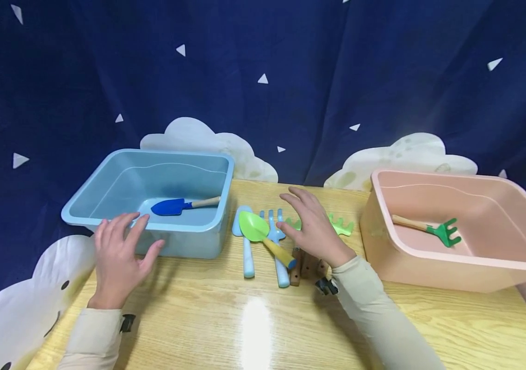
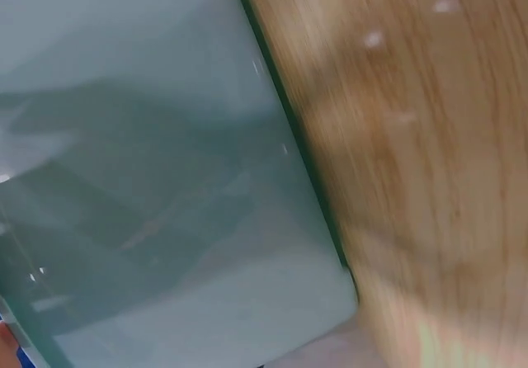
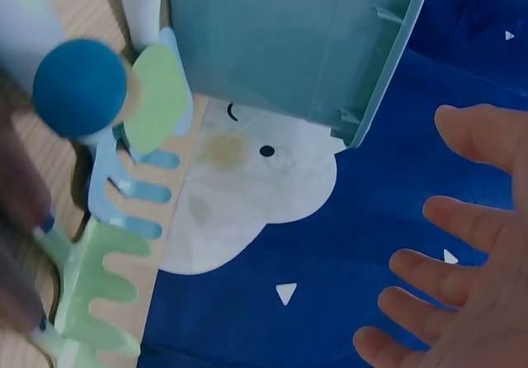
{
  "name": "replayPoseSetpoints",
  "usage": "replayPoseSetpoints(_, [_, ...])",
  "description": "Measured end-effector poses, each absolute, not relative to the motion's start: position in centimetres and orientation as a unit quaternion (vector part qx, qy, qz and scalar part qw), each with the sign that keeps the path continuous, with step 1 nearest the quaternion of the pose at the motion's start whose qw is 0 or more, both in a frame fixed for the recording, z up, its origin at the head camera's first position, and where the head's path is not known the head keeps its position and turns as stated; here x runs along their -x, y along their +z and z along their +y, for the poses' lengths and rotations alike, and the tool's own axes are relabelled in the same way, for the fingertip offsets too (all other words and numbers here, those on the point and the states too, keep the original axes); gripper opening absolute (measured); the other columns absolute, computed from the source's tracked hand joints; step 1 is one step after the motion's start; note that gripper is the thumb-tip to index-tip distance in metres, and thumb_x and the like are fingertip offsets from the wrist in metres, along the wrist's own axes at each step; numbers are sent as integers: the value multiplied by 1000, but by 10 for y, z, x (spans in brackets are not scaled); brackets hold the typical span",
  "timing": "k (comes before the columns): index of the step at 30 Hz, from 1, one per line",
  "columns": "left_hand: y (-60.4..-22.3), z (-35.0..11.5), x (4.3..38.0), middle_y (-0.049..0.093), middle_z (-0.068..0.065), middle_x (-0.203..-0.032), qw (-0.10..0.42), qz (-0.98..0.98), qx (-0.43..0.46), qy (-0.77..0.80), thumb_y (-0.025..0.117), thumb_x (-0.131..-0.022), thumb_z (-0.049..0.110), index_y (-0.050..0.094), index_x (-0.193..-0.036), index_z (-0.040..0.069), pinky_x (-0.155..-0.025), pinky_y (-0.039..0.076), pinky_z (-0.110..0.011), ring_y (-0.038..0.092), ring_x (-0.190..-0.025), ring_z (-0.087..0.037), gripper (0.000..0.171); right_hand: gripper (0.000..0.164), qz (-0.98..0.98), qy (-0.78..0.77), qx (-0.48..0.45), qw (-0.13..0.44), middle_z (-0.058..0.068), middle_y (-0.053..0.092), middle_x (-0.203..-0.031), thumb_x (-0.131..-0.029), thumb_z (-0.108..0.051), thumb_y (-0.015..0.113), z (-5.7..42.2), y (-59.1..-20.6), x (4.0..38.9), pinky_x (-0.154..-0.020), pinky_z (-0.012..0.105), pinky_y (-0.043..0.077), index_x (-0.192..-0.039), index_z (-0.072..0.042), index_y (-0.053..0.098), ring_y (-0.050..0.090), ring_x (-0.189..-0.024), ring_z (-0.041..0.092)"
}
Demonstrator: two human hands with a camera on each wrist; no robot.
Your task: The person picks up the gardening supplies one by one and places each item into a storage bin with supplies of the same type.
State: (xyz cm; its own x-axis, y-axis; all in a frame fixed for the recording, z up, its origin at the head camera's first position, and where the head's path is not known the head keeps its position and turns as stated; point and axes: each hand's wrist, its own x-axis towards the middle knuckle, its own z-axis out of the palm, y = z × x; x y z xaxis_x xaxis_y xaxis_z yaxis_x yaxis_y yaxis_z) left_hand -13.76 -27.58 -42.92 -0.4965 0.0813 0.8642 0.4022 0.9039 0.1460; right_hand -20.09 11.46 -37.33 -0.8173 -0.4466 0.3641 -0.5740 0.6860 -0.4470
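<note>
Wooden table (image 1: 188,318), green trowel (image 1: 257,230), between both hands (image 1: 121,252) (image 1: 314,226)

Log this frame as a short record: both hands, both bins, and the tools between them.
Left hand: holds nothing; at the blue bin's near rim, contact unclear
Right hand: holds nothing; above light-green rakes
Blue bin: blue trowel
Pink bin: green rake
Between bins: light-green trowel overlapping light-blue shovel and fork; light-green rakes, partly hidden
</note>
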Motion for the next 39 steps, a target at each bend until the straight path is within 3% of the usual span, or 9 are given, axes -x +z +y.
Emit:
replayPoseSetpoints(8, [-429, -276, 139, 63, -28, -108, 536, -807, 154, -191, 61, -93, 51, 72, -108, 0, -104, 34, -65, 55, -105, -47, 54, 61, -915, 258, -283, 127, 19, 41, -154, -90, -28, 71, 123, -375, 205, -115, 61, 30, -143, -7, 50, 35, -144, 40])
replayPoseSetpoints(12, [-428, -274, 138, 61, -29, -105, 544, -805, 143, -187, 60, -93, 51, 73, -106, 1, -109, 33, -65, 53, -102, -48, 53, 62, -919, 245, -281, 128, 20, 42, -153, -89, -30, 72, 127, -376, 207, -115, 60, 31, -142, -7, 51, 37, -143, 40])
replayPoseSetpoints(23, [-428, -271, 141, 64, -30, -97, 574, -789, 133, -177, 62, -92, 50, 75, -101, 1, -105, 39, -61, 57, -96, -48, 51, 61, -925, 238, -273, 112, 21, 40, -154, -90, -29, 71, 131, -378, 208, -113, 63, 30, -143, -8, 51, 34, -144, 41])
replayPoseSetpoints(34, [-434, -274, 141, 71, -22, -111, 548, -811, 136, -152, 59, -93, 49, 72, -111, 1, -114, 36, -56, 60, -109, -45, 53, 59, -924, 239, -275, 112, 21, 43, -152, -90, -29, 71, 134, -384, 207, -112, 62, 32, -142, -7, 52, 37, -143, 40])
replayPoseSetpoints(39, [-433, -274, 142, 70, -22, -111, 534, -820, 144, -150, 57, -93, 50, 71, -111, 1, -108, 37, -59, 60, -110, -45, 54, 59, -924, 240, -277, 110, 21, 44, -151, -90, -29, 71, 135, -385, 207, -113, 62, 32, -142, -7, 52, 38, -142, 40])
